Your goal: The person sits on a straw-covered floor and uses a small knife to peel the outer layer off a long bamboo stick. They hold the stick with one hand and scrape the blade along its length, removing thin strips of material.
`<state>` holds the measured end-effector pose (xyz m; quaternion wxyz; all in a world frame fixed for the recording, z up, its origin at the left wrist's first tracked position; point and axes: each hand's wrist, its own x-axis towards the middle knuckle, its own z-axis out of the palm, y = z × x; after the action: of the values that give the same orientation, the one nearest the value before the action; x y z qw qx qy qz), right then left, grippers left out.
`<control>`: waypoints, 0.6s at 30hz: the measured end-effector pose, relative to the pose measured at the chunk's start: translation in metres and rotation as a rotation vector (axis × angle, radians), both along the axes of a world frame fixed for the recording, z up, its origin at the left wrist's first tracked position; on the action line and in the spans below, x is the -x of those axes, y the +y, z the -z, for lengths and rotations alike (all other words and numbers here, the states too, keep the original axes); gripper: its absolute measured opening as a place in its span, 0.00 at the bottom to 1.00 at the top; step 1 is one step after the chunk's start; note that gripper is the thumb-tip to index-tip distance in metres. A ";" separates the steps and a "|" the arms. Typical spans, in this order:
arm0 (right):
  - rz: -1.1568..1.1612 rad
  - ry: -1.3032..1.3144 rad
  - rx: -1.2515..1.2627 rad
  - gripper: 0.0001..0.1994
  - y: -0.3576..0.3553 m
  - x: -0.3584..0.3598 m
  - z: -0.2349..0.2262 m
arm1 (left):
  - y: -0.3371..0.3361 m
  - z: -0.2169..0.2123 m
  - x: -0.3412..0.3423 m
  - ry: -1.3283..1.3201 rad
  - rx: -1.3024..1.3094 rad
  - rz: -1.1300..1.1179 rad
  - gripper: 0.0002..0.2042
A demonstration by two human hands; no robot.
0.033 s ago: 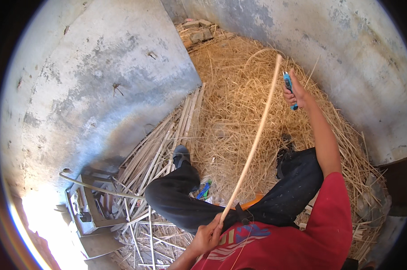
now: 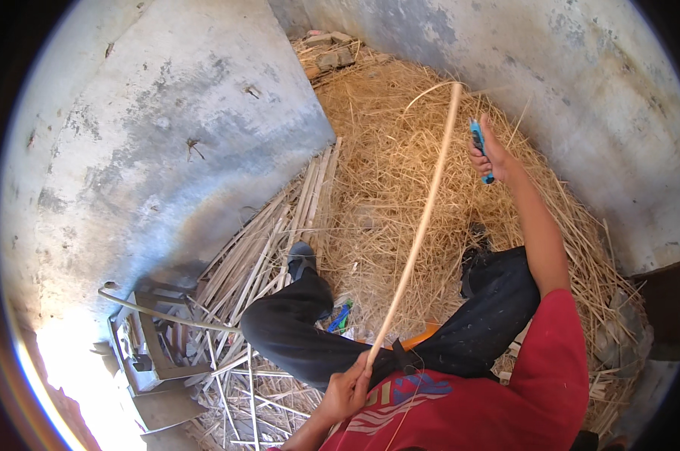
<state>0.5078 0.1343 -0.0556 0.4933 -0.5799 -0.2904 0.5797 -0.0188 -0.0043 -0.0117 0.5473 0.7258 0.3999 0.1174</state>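
From my feed I see a corner formed by two rough grey concrete walls [image 2: 167, 135], stained with darker patches and pale streaks; the second wall [image 2: 581, 83] curves along the right side. The floor between them is buried under a thick layer of loose golden straw [image 2: 385, 173]. A bundle of long split pale sticks [image 2: 280, 233] lies along the foot of the left wall. In the far corner sit a few bricks or blocks [image 2: 332, 49]. At lower left I make out a low wooden frame [image 2: 148, 338], though its kind is unclear. Strong sunlight washes out the lower left edge, while the straw sits in softer light.
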 end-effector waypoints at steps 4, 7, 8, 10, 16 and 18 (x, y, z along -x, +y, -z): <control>-0.080 -0.636 -0.192 0.33 0.001 0.060 -0.002 | 0.016 0.010 -0.019 -0.049 0.017 -0.205 0.19; -0.236 -1.030 -0.417 0.28 -0.019 0.138 -0.011 | 0.037 0.012 -0.033 -0.109 0.012 -0.335 0.19; -0.318 -1.087 -0.476 0.27 -0.027 0.162 -0.017 | 0.045 0.007 -0.039 -0.120 -0.002 -0.346 0.19; -0.456 -1.181 -0.586 0.26 -0.041 0.200 -0.024 | 0.056 0.002 -0.049 -0.150 -0.047 -0.347 0.18; -0.369 -1.325 -0.827 0.27 -0.044 0.234 -0.013 | 0.054 -0.001 -0.063 -0.191 -0.098 -0.300 0.19; -0.343 -1.337 -0.753 0.27 -0.040 0.229 -0.010 | 0.049 -0.005 -0.067 -0.177 -0.073 -0.296 0.19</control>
<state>0.2784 0.0945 -0.0453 0.2809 -0.5466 -0.7879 0.0386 0.0477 0.0447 -0.0071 0.5303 0.6652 0.4481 0.2748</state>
